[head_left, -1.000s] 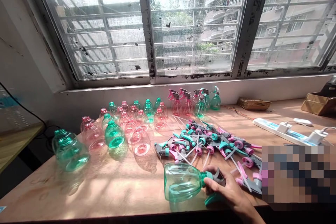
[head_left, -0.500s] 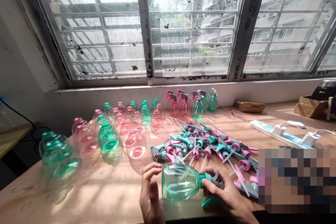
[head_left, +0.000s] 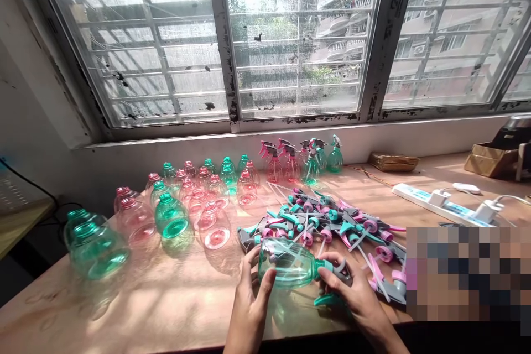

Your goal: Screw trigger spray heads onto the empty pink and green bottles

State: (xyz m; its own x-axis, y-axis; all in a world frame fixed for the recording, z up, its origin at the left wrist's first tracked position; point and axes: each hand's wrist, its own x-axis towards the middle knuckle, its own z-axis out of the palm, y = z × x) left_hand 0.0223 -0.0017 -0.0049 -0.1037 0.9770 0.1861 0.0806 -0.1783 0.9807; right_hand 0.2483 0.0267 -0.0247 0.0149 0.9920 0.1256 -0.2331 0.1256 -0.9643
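A clear green spray bottle point(head_left: 288, 265) lies sideways in the air above the front of the table, its base to the left and its neck to the right. My left hand point(head_left: 254, 287) is wrapped around the base end, thumb in front and fingers behind. At the neck, my right hand point(head_left: 348, 287) grips the teal collar of the grey and teal spray head point(head_left: 341, 272). The teal trigger points down below that hand. Just behind lies a heap of loose pink, teal and grey spray heads point(head_left: 307, 221) with white tubes.
Several open green and pink bottles point(head_left: 213, 227) stand to the left. Bottles with spray heads fitted point(head_left: 290, 163) stand near the window wall. A white power strip point(head_left: 443, 203) with plugs, a brown package point(head_left: 393, 161) and a box point(head_left: 489, 160) are on the right.
My left hand has moved in from beside the bottle's base and closed around it. The bottle appears slightly higher in view, still in my right hand.
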